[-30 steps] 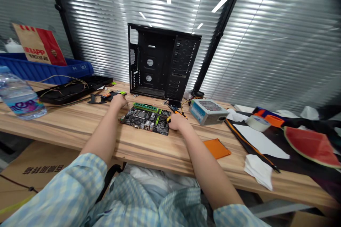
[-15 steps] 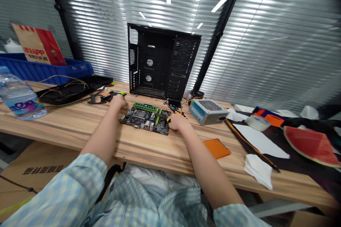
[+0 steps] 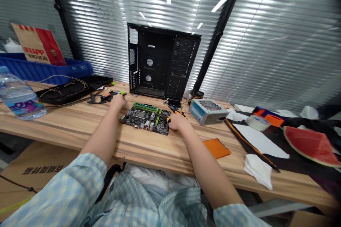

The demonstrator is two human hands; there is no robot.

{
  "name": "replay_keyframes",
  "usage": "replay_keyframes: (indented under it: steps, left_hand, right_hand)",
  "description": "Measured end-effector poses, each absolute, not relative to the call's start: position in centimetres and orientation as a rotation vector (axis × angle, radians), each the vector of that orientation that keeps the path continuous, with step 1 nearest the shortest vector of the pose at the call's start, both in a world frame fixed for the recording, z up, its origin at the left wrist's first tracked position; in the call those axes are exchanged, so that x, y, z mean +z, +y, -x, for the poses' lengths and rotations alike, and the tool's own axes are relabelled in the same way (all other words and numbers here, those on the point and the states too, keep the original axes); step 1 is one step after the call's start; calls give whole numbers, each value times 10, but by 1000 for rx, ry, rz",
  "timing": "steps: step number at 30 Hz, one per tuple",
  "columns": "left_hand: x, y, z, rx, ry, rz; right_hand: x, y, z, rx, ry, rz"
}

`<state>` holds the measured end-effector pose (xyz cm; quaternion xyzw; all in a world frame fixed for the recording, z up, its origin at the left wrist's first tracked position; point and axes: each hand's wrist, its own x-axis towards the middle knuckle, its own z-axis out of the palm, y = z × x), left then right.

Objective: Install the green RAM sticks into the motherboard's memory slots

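Observation:
A motherboard [image 3: 142, 122] with a green memory stick [image 3: 146, 107] lies flat on the wooden table. My left hand [image 3: 118, 101] is to the left of the board, closed over a small black piece [image 3: 113, 95] with a bright green end. Its fingertips are hidden, so what they grip cannot be made out. At the board's right edge, my right hand [image 3: 176, 121] is wrapped round a screwdriver [image 3: 168, 119] with a yellow and black handle, its thin shaft pointing left over the board. Orange-handled pliers [image 3: 179, 112] lie just behind this hand.
An open black computer case [image 3: 160, 60] stands behind the board. To the right are a power supply [image 3: 208, 111], an orange flat plate [image 3: 217, 148] and a watermelon-slice-shaped item [image 3: 310, 143]. A water bottle [image 3: 21, 95] and a blue bin [image 3: 48, 72] stand left.

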<state>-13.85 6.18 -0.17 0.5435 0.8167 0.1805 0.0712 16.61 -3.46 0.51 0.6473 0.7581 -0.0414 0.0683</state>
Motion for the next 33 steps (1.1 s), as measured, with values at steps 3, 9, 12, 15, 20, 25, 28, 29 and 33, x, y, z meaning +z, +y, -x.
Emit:
replay_keyframes:
  steps: [3, 9, 12, 15, 20, 25, 28, 29, 33]
  left_hand:
    - [1, 65, 133, 550, 2413, -1722]
    - [1, 67, 118, 524, 2355, -1886]
    - [-1, 66, 114, 473, 2338, -1893]
    - [-3, 66, 113, 406, 2295, -1936]
    - [-6, 69, 114, 306, 2225, -2059]
    - [-9, 72, 113, 274, 2215, -2110]
    - [-9, 73, 113, 305, 2202, -2114]
    - [-9, 74, 113, 315, 2198, -2115]
    - [-10, 75, 113, 313, 2190, -2133]
  right_hand:
    - [6, -36, -166, -128, 2274, -1954]
    - [9, -38, -166, -143, 2274, -1957]
    - [8, -37, -165, -137, 2277, -1953]
    - [8, -37, -165, -126, 2282, -1947]
    - [8, -38, -165, -117, 2285, -1942]
    - [8, -37, -165, -126, 2283, -1942]
    - [8, -37, -165, -125, 2283, -1946]
    - [8, -37, -165, -125, 2281, -1947]
    - [9, -38, -165, -129, 2269, -1954]
